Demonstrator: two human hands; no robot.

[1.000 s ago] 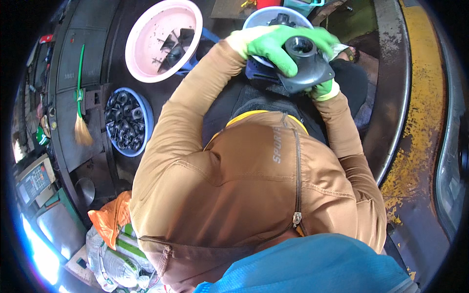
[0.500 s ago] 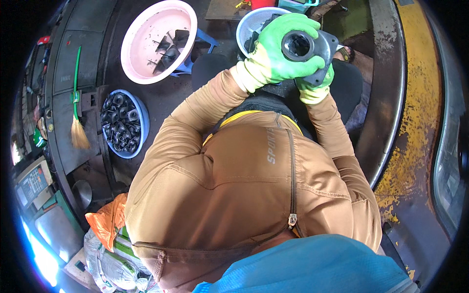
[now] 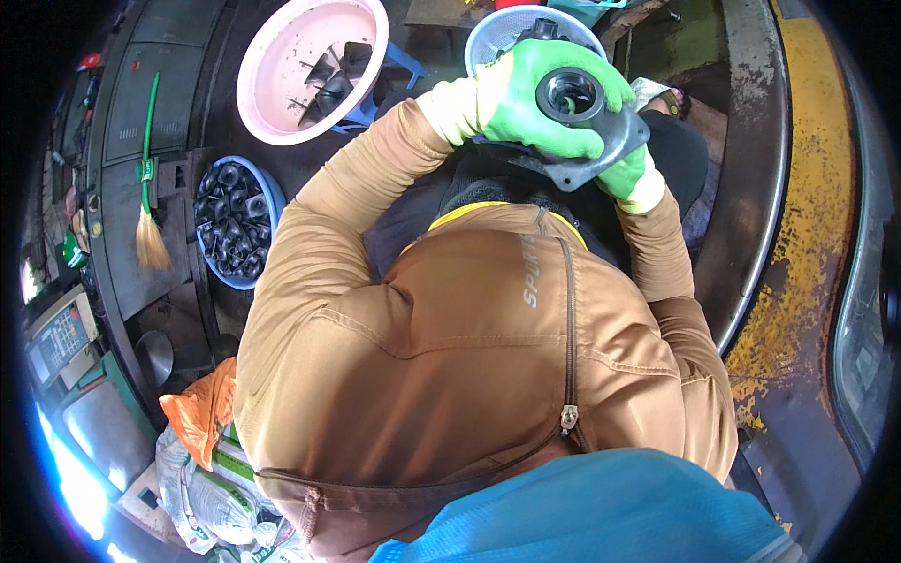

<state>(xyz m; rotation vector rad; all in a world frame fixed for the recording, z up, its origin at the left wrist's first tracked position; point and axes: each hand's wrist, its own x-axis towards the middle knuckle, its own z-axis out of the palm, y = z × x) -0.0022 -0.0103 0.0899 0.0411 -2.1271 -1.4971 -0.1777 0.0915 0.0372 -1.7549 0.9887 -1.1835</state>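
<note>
From here I see, at left, a blue tub (image 3: 233, 221) of dark fittings and a pink basin (image 3: 311, 66); my left hand (image 3: 526, 98) in a green glove is clamped over a grey cast flange (image 3: 584, 127), round-bored, held up at top centre; my right hand (image 3: 631, 174) clamps its lower edge.

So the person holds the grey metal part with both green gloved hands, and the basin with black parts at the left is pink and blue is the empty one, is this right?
Not quite. In the head view neither basin is empty: the blue basin is packed with black parts, and the pink basin holds only a few. The rest stands: left hand and right hand both hold the grey metal part.
</note>
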